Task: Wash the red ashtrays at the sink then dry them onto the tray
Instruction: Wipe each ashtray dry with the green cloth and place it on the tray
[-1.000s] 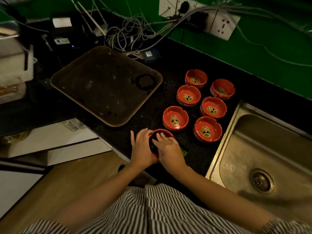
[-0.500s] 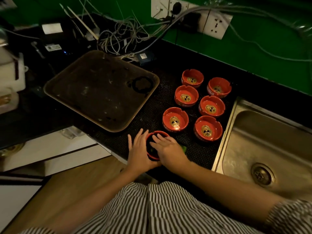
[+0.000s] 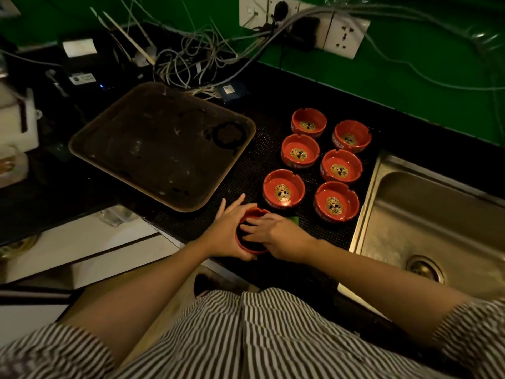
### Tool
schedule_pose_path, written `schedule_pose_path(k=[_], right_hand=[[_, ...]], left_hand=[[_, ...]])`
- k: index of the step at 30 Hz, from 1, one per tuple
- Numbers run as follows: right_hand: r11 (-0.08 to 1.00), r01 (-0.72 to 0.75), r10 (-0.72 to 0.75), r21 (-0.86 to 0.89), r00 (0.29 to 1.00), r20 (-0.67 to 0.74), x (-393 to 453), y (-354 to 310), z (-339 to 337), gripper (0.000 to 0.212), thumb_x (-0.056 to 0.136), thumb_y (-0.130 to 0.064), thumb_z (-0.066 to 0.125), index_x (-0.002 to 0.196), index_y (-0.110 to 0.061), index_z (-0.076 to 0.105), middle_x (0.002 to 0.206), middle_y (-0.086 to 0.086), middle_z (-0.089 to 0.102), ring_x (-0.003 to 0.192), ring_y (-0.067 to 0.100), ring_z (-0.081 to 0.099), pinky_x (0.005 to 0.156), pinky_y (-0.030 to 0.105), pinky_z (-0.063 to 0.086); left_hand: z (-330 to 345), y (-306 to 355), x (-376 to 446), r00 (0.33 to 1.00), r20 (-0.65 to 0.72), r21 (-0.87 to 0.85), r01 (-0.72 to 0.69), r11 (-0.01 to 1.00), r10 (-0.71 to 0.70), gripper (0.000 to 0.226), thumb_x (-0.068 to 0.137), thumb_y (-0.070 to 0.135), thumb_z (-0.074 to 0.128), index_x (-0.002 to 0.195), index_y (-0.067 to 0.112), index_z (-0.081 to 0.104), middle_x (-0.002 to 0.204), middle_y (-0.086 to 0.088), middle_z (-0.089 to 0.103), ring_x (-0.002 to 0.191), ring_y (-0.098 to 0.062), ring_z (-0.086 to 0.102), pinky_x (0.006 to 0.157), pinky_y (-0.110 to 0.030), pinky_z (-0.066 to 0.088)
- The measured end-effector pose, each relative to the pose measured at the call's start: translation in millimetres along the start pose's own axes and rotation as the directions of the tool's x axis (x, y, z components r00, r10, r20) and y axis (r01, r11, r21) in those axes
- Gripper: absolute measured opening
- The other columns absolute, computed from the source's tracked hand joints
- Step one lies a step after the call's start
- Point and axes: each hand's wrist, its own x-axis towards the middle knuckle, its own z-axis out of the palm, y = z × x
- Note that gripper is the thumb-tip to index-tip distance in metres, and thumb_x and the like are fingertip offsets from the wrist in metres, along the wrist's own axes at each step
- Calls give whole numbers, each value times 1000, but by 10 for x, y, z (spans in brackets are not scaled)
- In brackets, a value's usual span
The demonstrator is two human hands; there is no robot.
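At the desk's near edge the left hand point(image 3: 228, 231) cups a red ashtray point(image 3: 250, 236), grip curled round its rim, the right hand's point(image 3: 276, 236) fingers reaching inside it, six more ashtrays point(image 3: 322, 165) at two o'clock, the tray point(image 3: 161, 143) at eleven.

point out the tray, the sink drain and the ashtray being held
tray point(image 3: 131, 165), head view, bare part of its floor
sink drain point(image 3: 424, 269), head view, middle of the strainer
held ashtray point(image 3: 255, 212), head view, far red rim between the hands
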Motion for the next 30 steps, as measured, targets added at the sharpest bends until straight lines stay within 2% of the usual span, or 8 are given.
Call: schedule_pose_path(k=[3,7,13,17,21,25,27,30], right_hand=[[968,-248,244,-20,962,-124,30,-257,196,46,80,-22,71,125,-15,64,138,7,55,133,26,47,111,41,28],[884,-467,460,31,855,-241,104,-529,310,42,86,-19,59,128,-17,61,141,6,53,135,25,43,110,44,30],[974,-226,224,-6,969,-109,94,-283,258,46,87,-20,59,133,-19,57,145,2,48,139,24,37,110,43,28],[1000,12,-13,19,998,63,110,-16,0,42,91,-15,53,131,-22,59,145,-3,48,140,18,35,110,40,27],[983,-165,161,-75,985,-58,107,-191,121,47,83,-25,68,129,-17,61,141,4,54,134,26,44,107,46,36],[885,-463,443,-43,867,-228,190,-510,343,52,79,-28,70,129,-15,61,137,7,56,129,28,50,106,46,37],[872,-487,457,-51,847,-274,224,-534,393,51,75,-27,73,124,-18,65,133,5,60,125,27,54,103,46,40],[939,-340,325,-60,929,-177,219,-382,353,52,72,-26,79,122,-21,66,133,3,60,126,29,53,100,50,41]], left_hand=[[292,151,-161,960,-248,37,144,989,-130,115,59,68,71,149,10,29,155,-2,31,150,-15,6,121,-49,-10],[566,313,-180,840,-470,-25,295,955,-271,71,77,20,65,142,8,39,148,-9,41,144,-7,13,121,-41,-8],[84,15,-36,991,-96,-70,85,994,-91,112,50,63,74,145,17,36,151,-3,35,145,-5,13,122,-47,-4],[-142,-56,42,996,84,-32,1,999,2,119,50,64,83,149,25,30,156,2,30,150,-7,1,119,-41,-10],[81,47,-157,986,-140,-5,94,996,-94,125,52,74,74,151,15,26,156,0,30,150,-10,7,122,-50,-4],[408,218,-267,868,-418,-27,284,958,-269,98,67,56,72,143,6,37,149,-10,41,145,-17,21,121,-33,-9],[435,205,-241,843,-454,-56,296,954,-288,85,71,39,78,140,7,41,147,-12,43,143,-10,20,121,-31,-8],[305,81,-196,901,-361,-51,238,970,-240,102,56,60,76,138,8,43,142,-6,46,140,-16,31,121,-29,-7]])
